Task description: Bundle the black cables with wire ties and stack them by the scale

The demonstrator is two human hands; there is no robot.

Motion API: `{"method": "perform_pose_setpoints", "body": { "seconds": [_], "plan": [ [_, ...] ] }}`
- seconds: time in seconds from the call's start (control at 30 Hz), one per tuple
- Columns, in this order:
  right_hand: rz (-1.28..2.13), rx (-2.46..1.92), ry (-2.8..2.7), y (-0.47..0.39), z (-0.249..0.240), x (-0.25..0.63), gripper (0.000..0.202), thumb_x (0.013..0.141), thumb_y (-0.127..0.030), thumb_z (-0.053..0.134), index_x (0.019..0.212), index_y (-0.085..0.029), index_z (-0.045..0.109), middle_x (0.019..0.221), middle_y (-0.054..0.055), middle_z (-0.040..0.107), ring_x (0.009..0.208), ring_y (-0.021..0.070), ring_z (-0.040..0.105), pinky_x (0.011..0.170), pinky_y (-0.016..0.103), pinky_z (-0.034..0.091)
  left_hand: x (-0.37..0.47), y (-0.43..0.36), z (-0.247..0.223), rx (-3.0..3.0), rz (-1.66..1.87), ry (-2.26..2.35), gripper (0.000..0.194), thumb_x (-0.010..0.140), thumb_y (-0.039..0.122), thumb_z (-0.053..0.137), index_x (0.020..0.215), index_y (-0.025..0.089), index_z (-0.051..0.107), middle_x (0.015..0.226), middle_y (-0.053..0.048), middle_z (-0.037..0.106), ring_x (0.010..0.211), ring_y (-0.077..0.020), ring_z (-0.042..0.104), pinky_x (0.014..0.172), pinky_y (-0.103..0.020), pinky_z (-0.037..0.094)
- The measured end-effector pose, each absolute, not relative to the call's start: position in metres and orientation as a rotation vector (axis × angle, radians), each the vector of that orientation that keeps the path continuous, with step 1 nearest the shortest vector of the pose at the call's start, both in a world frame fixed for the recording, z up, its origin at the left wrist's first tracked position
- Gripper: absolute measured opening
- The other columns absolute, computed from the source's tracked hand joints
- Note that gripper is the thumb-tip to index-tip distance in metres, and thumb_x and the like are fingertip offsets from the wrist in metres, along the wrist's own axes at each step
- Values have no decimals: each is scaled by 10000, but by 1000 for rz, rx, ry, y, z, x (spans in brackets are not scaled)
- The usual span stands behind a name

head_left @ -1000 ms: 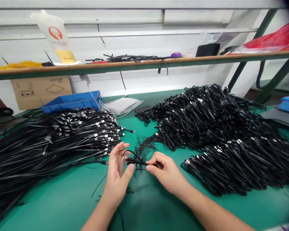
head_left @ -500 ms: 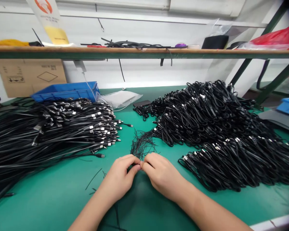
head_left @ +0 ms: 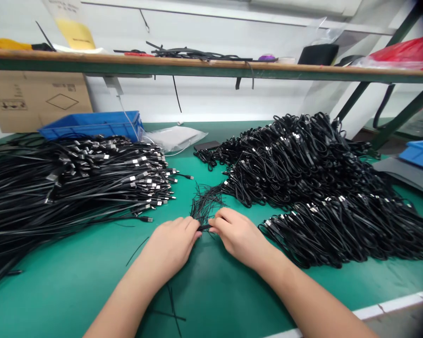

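In the head view both my hands meet over the middle of the green table. A short stretch of black cable shows between them; most of it is hidden by my fingers. My left hand is closed on its left end, knuckles up. On the other end, my right hand pinches with thumb and fingers. Just beyond my fingertips lies a loose heap of thin black ties.
Loose USB cables are piled at the left. Folded, bundled cables form a large heap at the right. Behind stand a blue bin and a white plastic bag. A shelf crosses above; a few ties lie near the front.
My hands, fingertips together before, are slightly apart now, and a black stretch shows between them. My left hand has turned more knuckles-up. The camera view has shifted slightly.
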State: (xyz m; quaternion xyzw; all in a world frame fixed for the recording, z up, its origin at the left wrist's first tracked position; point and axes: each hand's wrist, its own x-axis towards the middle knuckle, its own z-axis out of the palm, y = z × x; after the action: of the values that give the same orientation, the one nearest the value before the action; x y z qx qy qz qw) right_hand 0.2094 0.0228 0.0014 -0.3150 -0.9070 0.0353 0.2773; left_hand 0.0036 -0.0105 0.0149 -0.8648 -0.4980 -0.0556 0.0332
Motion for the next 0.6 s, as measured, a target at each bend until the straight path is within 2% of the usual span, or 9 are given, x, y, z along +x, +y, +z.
{"method": "perform_pose_setpoints", "body": {
  "seconds": [0.1,0.23,0.47,0.6],
  "plan": [
    [100,-839,-2435,23,-1,210,193,1019,-207,470,1001,-153,654,928,98,621,853,216,569,770,322,492,-1,-11,17,-2678,-182,-1589,194,1018,281,389,905,207,529,829,-44,639,741,-248,607,644,-352,361],
    [115,-826,-2394,23,-3,210,212,1027,-222,453,1043,-149,652,935,103,619,860,215,574,779,322,500,-1,-13,17,-2692,-212,-1622,146,1014,243,395,930,214,510,848,-34,647,747,-232,620,607,-335,343],
    [138,-799,-2377,23,-5,211,225,1023,-217,454,1076,-153,663,951,120,630,865,226,584,778,342,509,-1,-12,14,-2662,-189,-1595,196,1006,237,391,902,211,555,826,-48,647,741,-235,617,591,-323,364],
    [189,-790,-2303,25,-5,212,228,1027,-242,455,1076,-173,666,966,112,624,875,217,590,790,342,515,-2,-11,13,-2700,-479,-1721,226,1011,266,379,1158,231,549,992,-61,688,870,-247,653,669,-320,428]
  ]
}}
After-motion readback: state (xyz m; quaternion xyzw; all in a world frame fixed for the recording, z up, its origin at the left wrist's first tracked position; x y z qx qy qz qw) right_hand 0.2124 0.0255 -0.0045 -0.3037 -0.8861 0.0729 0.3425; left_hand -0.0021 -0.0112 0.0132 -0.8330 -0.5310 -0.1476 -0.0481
